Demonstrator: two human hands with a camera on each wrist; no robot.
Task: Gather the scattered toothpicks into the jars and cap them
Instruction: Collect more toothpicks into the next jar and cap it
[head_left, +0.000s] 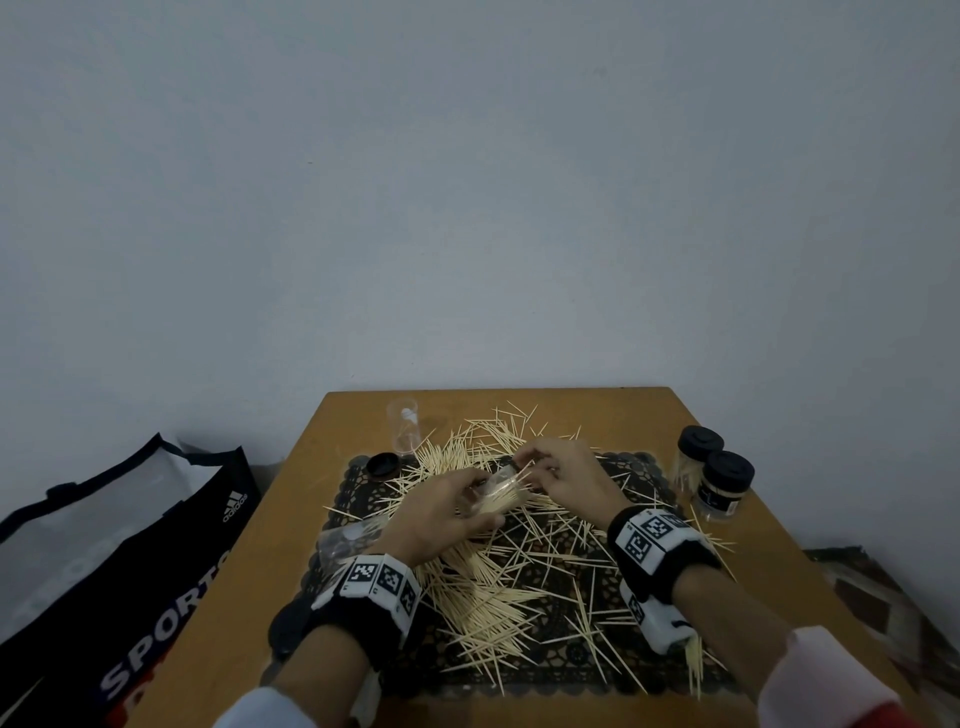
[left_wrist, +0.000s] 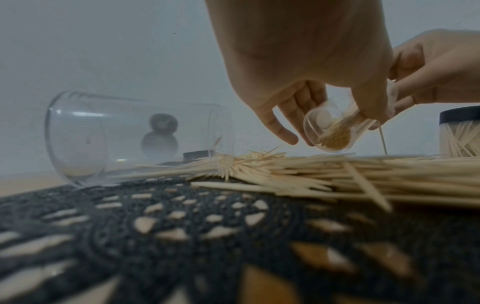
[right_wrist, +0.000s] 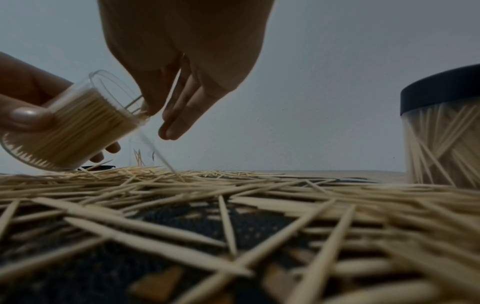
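Toothpicks (head_left: 488, 592) lie scattered in heaps over a black lace mat (head_left: 566, 670) on the wooden table. My left hand (head_left: 467, 501) grips a clear jar (head_left: 498, 491), tilted with its mouth towards the right and partly filled with toothpicks. The same jar (left_wrist: 330, 131) shows its base in the left wrist view. My right hand (head_left: 535, 467) pinches a few toothpicks at the jar's mouth (right_wrist: 114, 90). One blurred toothpick (right_wrist: 161, 158) hangs below the right hand (right_wrist: 155, 107).
An empty jar (head_left: 404, 426) stands at the back left beside a loose black cap (head_left: 383, 464). Another clear jar (left_wrist: 130, 135) lies on its side at the mat's left edge. Two capped jars (head_left: 698, 457) (head_left: 724, 488) stand at the right. A sports bag (head_left: 130, 545) sits left of the table.
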